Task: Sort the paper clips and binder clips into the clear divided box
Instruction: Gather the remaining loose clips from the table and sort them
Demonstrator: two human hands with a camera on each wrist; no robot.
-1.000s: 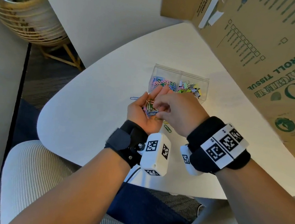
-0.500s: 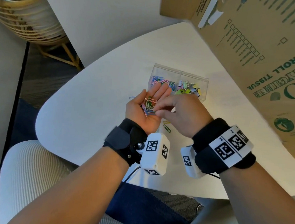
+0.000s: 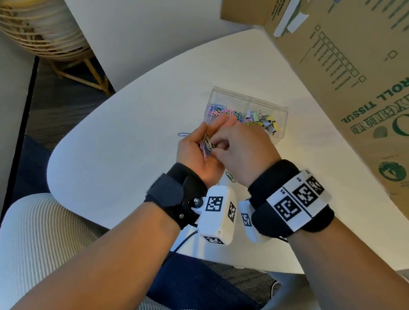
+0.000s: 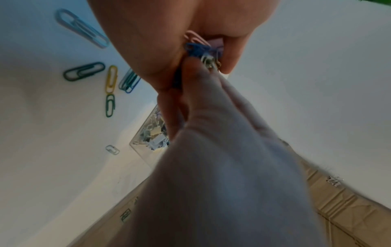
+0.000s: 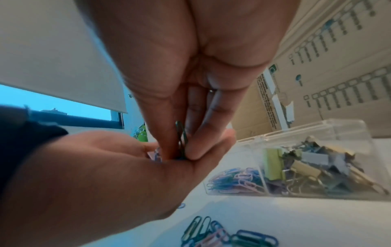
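My left hand (image 3: 198, 152) is palm-up above the table, cupped round a bunch of coloured paper clips (image 3: 208, 145), with its thumb curled over them (image 4: 201, 50). My right hand (image 3: 243, 145) reaches in from the right, and its thumb and fingers pinch clips (image 5: 181, 142) in that palm. Just beyond the hands stands the clear divided box (image 3: 283, 114). Its left compartment holds paper clips (image 5: 234, 182) and its right one binder clips (image 5: 317, 168). Several loose paper clips (image 4: 84, 71) lie on the table under the hands.
The white table (image 3: 124, 160) has a rounded near edge. A blue clip (image 3: 183, 134) lies left of my hands and a green one (image 3: 230, 176) under my wrists. A big cardboard carton (image 3: 363, 81) stands on the right. A wicker planter (image 3: 33, 19) is on the floor, far left.
Half a second ago my left fingers lay flat with the clips showing. Now they cup inward, and my right fingers have closed on the bunch.
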